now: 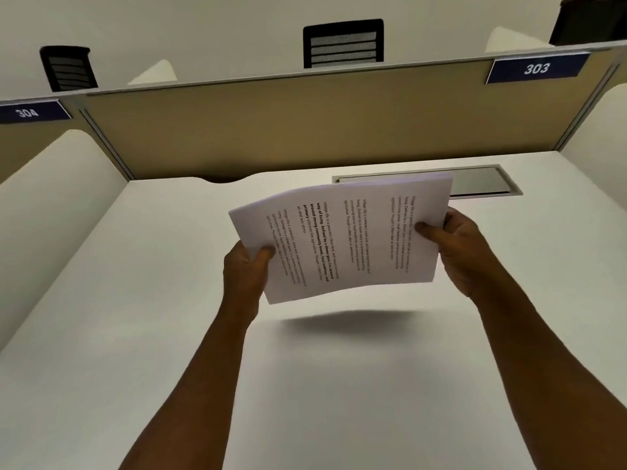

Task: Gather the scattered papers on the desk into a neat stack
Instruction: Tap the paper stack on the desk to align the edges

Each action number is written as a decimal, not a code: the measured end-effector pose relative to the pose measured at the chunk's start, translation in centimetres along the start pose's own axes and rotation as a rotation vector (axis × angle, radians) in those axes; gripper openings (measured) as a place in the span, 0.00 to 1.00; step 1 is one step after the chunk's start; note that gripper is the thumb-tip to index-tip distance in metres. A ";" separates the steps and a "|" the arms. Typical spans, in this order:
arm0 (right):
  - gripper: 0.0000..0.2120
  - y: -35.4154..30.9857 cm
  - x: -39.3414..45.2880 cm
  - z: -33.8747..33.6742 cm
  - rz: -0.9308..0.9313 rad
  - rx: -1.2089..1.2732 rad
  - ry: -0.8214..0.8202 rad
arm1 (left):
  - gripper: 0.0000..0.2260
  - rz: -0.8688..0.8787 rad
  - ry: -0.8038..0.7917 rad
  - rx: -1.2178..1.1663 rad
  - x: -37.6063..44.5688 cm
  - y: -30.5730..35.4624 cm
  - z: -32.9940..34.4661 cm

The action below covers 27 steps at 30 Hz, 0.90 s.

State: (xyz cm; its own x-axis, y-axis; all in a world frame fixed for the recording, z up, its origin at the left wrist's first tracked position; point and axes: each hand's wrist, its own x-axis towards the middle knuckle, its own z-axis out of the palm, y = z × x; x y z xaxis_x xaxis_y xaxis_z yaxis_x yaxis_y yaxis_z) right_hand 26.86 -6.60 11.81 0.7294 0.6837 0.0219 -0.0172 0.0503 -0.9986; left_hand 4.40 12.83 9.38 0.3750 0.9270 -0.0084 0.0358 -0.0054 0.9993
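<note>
A stack of white printed papers (342, 237) hangs in the air above the white desk (135, 300), slightly curved, with its text running sideways. My left hand (246, 269) grips the stack's left edge, thumb on top. My right hand (454, 245) grips the right edge the same way. The sheets look lined up, and their shadow falls on the desk below. No loose sheets are visible on the desk surface.
A tan partition (305, 130) closes the desk's far side, with labels 304 (29, 111) and 303 (537, 67). A grey cable hatch (485, 181) sits in the desk behind the papers. White side panels flank the desk. Black chairs (343, 42) stand beyond the partition.
</note>
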 end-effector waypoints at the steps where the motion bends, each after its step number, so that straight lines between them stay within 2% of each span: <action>1: 0.06 0.7 -0.2 0.1 0.022 -0.014 0.017 | 0.09 0.009 0.019 0.000 -0.1 -0.5 0.0; 3: 0.11 1.8 -0.7 0.5 0.052 -0.019 0.052 | 0.10 0.025 0.064 -0.006 -0.4 -1.0 0.0; 12: 0.16 5.3 -1.9 1.9 0.145 -0.038 0.164 | 0.12 -0.071 0.044 0.039 -0.5 -3.9 0.1; 20: 0.14 5.1 -1.1 2.4 0.081 -0.080 0.191 | 0.11 -0.096 0.009 0.073 0.4 -3.9 0.0; 24: 0.12 4.6 -0.8 2.2 0.056 -0.074 0.208 | 0.13 -0.020 -0.010 0.061 0.4 -3.0 -0.1; 27: 0.10 4.7 -0.7 1.8 0.078 -0.047 0.190 | 0.17 -0.036 -0.038 0.085 0.6 -3.0 -0.2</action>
State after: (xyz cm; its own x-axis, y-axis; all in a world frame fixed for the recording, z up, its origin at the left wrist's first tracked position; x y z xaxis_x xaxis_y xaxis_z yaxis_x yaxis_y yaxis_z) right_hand 25.03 -5.48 7.18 0.8430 0.5344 -0.0608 -0.0500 -0.0347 -0.9981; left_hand 4.37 13.50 6.35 0.4074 0.9121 -0.0467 0.1271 -0.0059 0.9919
